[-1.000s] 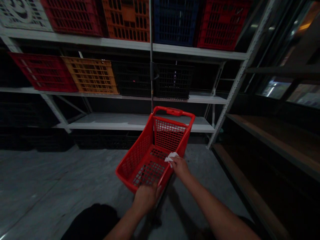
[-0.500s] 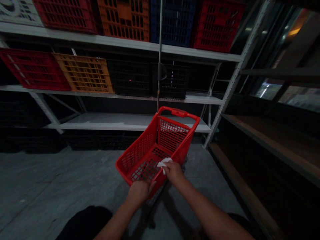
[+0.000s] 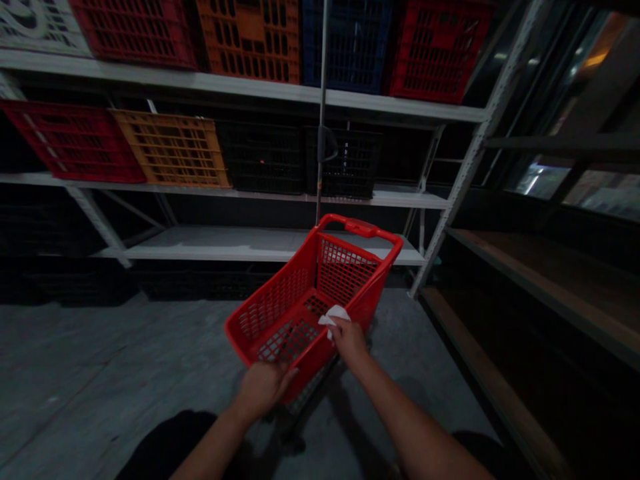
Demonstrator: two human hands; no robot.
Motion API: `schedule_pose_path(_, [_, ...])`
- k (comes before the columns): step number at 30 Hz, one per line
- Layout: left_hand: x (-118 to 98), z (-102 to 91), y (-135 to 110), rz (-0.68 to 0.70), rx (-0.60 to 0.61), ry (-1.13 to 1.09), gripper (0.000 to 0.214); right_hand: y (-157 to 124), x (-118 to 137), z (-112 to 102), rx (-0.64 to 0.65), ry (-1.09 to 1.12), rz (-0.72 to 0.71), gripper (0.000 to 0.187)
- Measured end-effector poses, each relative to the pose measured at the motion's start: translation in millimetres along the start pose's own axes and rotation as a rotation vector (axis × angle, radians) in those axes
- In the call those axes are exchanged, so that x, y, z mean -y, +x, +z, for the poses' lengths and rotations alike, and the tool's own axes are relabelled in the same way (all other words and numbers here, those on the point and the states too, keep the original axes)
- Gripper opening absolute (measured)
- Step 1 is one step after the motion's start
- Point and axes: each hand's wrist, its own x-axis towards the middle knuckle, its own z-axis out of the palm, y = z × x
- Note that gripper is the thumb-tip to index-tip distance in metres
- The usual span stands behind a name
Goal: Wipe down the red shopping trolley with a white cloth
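A red plastic shopping cart (image 3: 350,307) stands on the floor in front of me, its handle at the far end. My left hand (image 3: 264,385) grips the cart's near rim, fingers curled over the edge and partly hidden inside. My right hand (image 3: 349,341) is closed on a white cloth or paper wipe (image 3: 334,315) at the rim of the cart's right side. The wipe is bunched, with part of it spreading over the rim. Nothing lies in the visible part of the basket, whose floor is a grid.
White metal shelving (image 3: 210,245) runs behind the cart, holding red, orange (image 3: 175,148), blue and black crates. A thin pole (image 3: 323,80) rises behind the cart. At right stand wooden shelves (image 3: 550,287). Black crates (image 3: 195,280) sit under the lowest white shelf.
My right hand and the wipe have moved slightly up along the rim, away from me. My left hand has shifted a little left with the cart's near end, which has swung left.
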Motion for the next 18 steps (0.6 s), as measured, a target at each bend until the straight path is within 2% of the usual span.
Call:
schedule_pose_path(3, [11.8, 0.6, -6.8, 0.001, 0.022, -0.030, 0.059, 6.0, -0.6, -5.7, 0.003, -0.051, -0.008, 0.029])
schedule_pose_path(8, [30.7, -2.0, -20.4, 0.017, 0.052, -0.051, 0.059, 36.5, -16.5, -41.8, -0.059, -0.155, 0.011, 0.029])
schedule_pose_path(11, [36.5, -7.3, -23.3, -0.032, 0.078, -0.082, 0.058, 45.1, -19.4, -55.4, -0.109, -0.202, 0.038, 0.030])
schedule_pose_path(14, [29.8, -14.8, -16.3, -0.148, 0.099, -0.088, 0.057, 36.5, -10.1, -45.0, -0.090, -0.219, 0.024, 0.029])
schedule_pose_path(18, [0.2, -26.0, 5.1, -0.280, 0.066, -0.049, 0.050, 11.7, 14.6, -7.6, 0.014, -0.161, -0.071, 0.028])
